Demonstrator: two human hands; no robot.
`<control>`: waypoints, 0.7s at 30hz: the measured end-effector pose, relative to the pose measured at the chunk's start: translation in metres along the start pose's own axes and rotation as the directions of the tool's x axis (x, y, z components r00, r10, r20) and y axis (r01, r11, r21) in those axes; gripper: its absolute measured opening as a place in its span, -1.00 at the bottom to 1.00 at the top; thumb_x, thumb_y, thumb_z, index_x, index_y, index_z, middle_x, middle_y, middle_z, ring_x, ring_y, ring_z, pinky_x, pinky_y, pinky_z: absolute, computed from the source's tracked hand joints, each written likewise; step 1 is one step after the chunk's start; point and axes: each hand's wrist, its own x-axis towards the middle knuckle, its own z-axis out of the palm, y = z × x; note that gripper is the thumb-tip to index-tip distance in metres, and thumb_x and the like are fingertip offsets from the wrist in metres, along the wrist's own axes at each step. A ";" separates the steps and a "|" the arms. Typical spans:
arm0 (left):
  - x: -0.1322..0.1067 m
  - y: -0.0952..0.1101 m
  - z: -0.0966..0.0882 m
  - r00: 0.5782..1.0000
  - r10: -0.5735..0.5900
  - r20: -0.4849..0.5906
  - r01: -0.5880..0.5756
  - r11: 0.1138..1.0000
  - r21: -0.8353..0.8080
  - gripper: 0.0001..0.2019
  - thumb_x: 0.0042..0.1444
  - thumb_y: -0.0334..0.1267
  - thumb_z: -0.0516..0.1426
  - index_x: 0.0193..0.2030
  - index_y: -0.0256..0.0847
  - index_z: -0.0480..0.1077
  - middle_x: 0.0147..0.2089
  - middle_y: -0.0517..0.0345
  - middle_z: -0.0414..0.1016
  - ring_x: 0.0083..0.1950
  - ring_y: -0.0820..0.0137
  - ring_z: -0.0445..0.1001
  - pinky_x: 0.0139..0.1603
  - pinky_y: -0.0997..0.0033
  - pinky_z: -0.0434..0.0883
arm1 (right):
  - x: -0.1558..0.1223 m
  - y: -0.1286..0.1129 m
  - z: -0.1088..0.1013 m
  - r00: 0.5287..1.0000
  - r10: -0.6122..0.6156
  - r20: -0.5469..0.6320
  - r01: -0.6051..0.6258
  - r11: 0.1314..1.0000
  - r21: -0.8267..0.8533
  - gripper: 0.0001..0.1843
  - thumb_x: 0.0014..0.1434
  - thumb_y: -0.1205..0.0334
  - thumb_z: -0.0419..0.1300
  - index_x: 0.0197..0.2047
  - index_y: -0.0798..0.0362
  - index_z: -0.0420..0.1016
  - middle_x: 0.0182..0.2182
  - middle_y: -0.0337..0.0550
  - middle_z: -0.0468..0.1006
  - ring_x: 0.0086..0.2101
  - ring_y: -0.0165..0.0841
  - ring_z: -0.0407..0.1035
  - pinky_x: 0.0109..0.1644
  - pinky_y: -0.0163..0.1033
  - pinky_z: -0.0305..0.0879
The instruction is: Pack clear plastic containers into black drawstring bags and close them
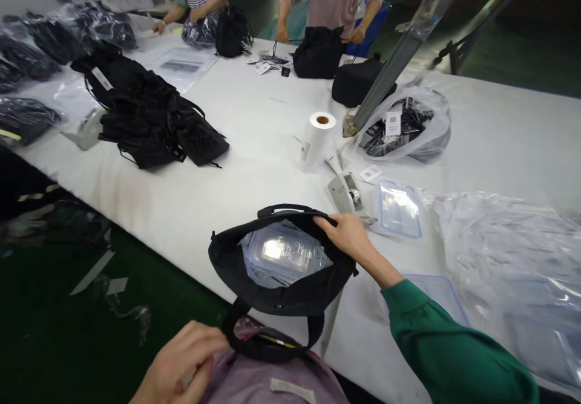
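A black fabric tote bag (pixel 281 298) stands with its mouth wide at the table's front edge. Inside it lies a clear plastic food container (pixel 284 248) with a bluish rim, in thin plastic wrapping. My right hand (pixel 347 234) pinches the bag's right rim between thumb and fingers. The near handle (pixel 315 331) hangs down towards me over a purple apron (pixel 254 380). My left hand (pixel 186 358) is curled at the lower left, its fingertips beside that handle and the apron; whatever they hold, if anything, is hidden.
A label roll (pixel 316 141), a tape dispenser (pixel 347 195) and a clear lid (pixel 400 209) lie beyond the bag. Black drawstring bags (pixel 149 114) are heaped left. A plastic bag of tags (pixel 403 126) sits by a metal post (pixel 403 53). Two people work across the table.
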 end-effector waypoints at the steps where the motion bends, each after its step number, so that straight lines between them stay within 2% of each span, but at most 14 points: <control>1: 0.001 0.013 0.009 0.972 -0.228 -0.054 0.210 0.950 -0.231 -0.69 0.30 -0.06 -0.02 0.04 -0.04 0.44 -0.12 -0.02 0.60 -0.19 0.23 0.57 -0.19 0.24 0.50 | 0.000 -0.001 0.000 0.997 -0.071 0.004 0.070 0.996 0.057 -0.47 0.23 -0.16 0.05 -0.47 0.08 0.56 -0.52 -0.06 0.54 -0.43 -0.24 0.41 -0.36 -0.21 0.13; 2: 0.006 0.025 0.018 0.904 -0.427 -0.010 0.377 0.809 -0.451 -0.60 0.29 0.05 -0.03 0.01 -0.12 0.45 -0.22 -0.03 0.59 -0.36 0.32 0.54 -0.40 0.37 0.46 | 0.001 -0.004 -0.001 0.991 -0.137 0.003 0.136 0.984 0.119 -0.54 0.22 -0.10 0.08 -0.45 0.07 0.57 -0.49 -0.10 0.55 -0.42 -0.27 0.40 -0.35 -0.23 0.14; 3: 0.014 0.036 0.029 0.827 -0.555 0.090 0.484 0.621 -0.616 -0.52 0.26 0.14 -0.04 0.01 -0.18 0.43 -0.27 -0.03 0.58 -0.49 0.41 0.47 -0.56 0.48 0.35 | 0.000 -0.008 -0.001 0.982 -0.187 -0.002 0.184 0.966 0.183 -0.60 0.20 -0.05 0.11 -0.41 0.07 0.58 -0.46 -0.13 0.56 -0.41 -0.28 0.41 -0.33 -0.24 0.16; 4: 0.025 0.046 0.039 0.772 -0.604 0.197 0.532 0.444 -0.721 -0.45 0.21 0.21 -0.02 0.00 -0.24 0.42 -0.30 -0.04 0.57 -0.56 0.48 0.40 -0.66 0.55 0.22 | -0.001 -0.012 -0.002 0.976 -0.217 -0.004 0.211 0.947 0.243 -0.65 0.17 -0.02 0.15 -0.37 0.06 0.59 -0.43 -0.15 0.58 -0.39 -0.29 0.41 -0.31 -0.26 0.18; 5: 0.037 0.052 0.049 0.739 -0.618 0.270 0.546 0.313 -0.778 -0.41 0.17 0.25 0.01 -0.02 -0.28 0.40 -0.30 -0.06 0.57 -0.60 0.51 0.35 -0.71 0.59 0.13 | -0.002 -0.016 -0.002 0.973 -0.230 -0.006 0.221 0.930 0.294 -0.69 0.15 0.00 0.18 -0.34 0.06 0.59 -0.42 -0.17 0.58 -0.38 -0.30 0.42 -0.31 -0.27 0.19; 7: 0.063 0.058 0.065 0.700 -0.648 0.299 0.527 0.187 -0.829 -0.46 0.13 0.20 0.11 -0.08 -0.32 0.37 -0.30 -0.07 0.57 -0.60 0.53 0.36 -0.73 0.63 0.12 | -0.009 -0.022 -0.002 0.969 -0.247 -0.026 0.241 0.906 0.347 -0.73 0.11 0.03 0.22 -0.33 0.06 0.59 -0.42 -0.19 0.58 -0.37 -0.32 0.41 -0.29 -0.28 0.19; 9: 0.084 0.060 0.075 0.659 -0.717 0.226 0.489 0.180 -0.854 -0.64 0.16 0.03 0.18 -0.24 -0.30 0.32 -0.34 -0.07 0.56 -0.56 0.51 0.42 -0.66 0.61 0.26 | -0.019 -0.021 -0.001 0.961 -0.268 -0.061 0.272 0.894 0.357 -0.75 0.10 0.07 0.22 -0.39 0.08 0.56 -0.45 -0.21 0.54 -0.39 -0.34 0.38 -0.28 -0.27 0.19; 11: 0.098 0.062 0.075 0.627 -0.772 0.105 0.447 0.246 -0.860 -0.73 0.17 -0.16 0.20 -0.39 -0.24 0.23 -0.38 -0.07 0.55 -0.50 0.47 0.48 -0.55 0.56 0.38 | -0.032 -0.016 0.002 0.964 -0.259 -0.062 0.260 0.869 0.420 -0.74 0.12 0.08 0.20 -0.43 0.09 0.54 -0.49 -0.23 0.50 -0.41 -0.36 0.34 -0.29 -0.28 0.18; 12: 0.102 0.063 0.073 0.628 -0.777 0.042 0.419 0.293 -0.859 -0.73 0.15 -0.22 0.20 -0.43 -0.22 0.19 -0.41 -0.05 0.55 -0.47 0.43 0.50 -0.50 0.53 0.42 | -0.038 -0.013 0.004 0.969 -0.244 -0.034 0.230 0.845 0.483 -0.73 0.12 0.07 0.19 -0.43 0.10 0.53 -0.51 -0.25 0.47 -0.42 -0.37 0.32 -0.31 -0.29 0.18; 13: 0.106 0.066 0.069 0.656 -0.755 -0.016 0.380 0.348 -0.857 -0.74 0.13 -0.26 0.21 -0.44 -0.22 0.19 -0.43 -0.02 0.54 -0.44 0.40 0.52 -0.45 0.50 0.46 | -0.045 -0.009 0.007 0.974 -0.225 0.009 0.182 0.811 0.556 -0.72 0.12 0.06 0.19 -0.42 0.11 0.52 -0.52 -0.26 0.45 -0.44 -0.39 0.30 -0.33 -0.30 0.17; 15: 0.113 0.071 0.058 0.764 -0.639 -0.091 0.270 0.444 -0.854 -0.83 0.05 -0.32 0.23 -0.37 -0.25 0.27 -0.39 0.04 0.54 -0.35 0.38 0.55 -0.33 0.45 0.49 | -0.058 -0.004 0.015 0.972 -0.195 0.130 0.050 0.713 0.699 -0.69 0.09 0.01 0.22 -0.41 0.13 0.51 -0.52 -0.28 0.44 -0.47 -0.41 0.27 -0.38 -0.32 0.16; 17: 0.121 0.072 0.050 0.821 -0.562 -0.102 0.209 0.462 -0.862 -0.80 -0.05 -0.35 0.24 -0.30 -0.24 0.29 -0.36 0.11 0.54 -0.35 0.41 0.54 -0.30 0.47 0.48 | -0.070 -0.001 0.024 0.945 -0.189 0.267 -0.112 0.580 0.807 -0.63 0.04 -0.06 0.28 -0.39 0.13 0.50 -0.51 -0.27 0.46 -0.48 -0.43 0.28 -0.40 -0.33 0.18; 18: 0.125 0.070 0.047 0.819 -0.567 -0.090 0.217 0.450 -0.866 -0.77 -0.08 -0.33 0.24 -0.30 -0.23 0.28 -0.39 0.16 0.52 -0.40 0.44 0.51 -0.33 0.49 0.46 | -0.076 -0.001 0.028 0.925 -0.191 0.329 -0.195 0.505 0.841 -0.60 0.00 -0.09 0.31 -0.38 0.14 0.50 -0.50 -0.25 0.48 -0.47 -0.42 0.30 -0.40 -0.32 0.21; 21: 0.133 0.061 0.045 0.764 -0.641 -0.066 0.295 0.440 -0.848 -0.73 -0.09 -0.21 0.22 -0.38 -0.17 0.17 -0.52 0.26 0.43 -0.51 0.48 0.46 -0.44 0.53 0.40 | -0.086 -0.002 0.040 0.865 -0.224 0.449 -0.374 0.307 0.875 -0.52 -0.10 -0.14 0.39 -0.34 0.14 0.52 -0.50 -0.21 0.53 -0.44 -0.37 0.39 -0.34 -0.29 0.31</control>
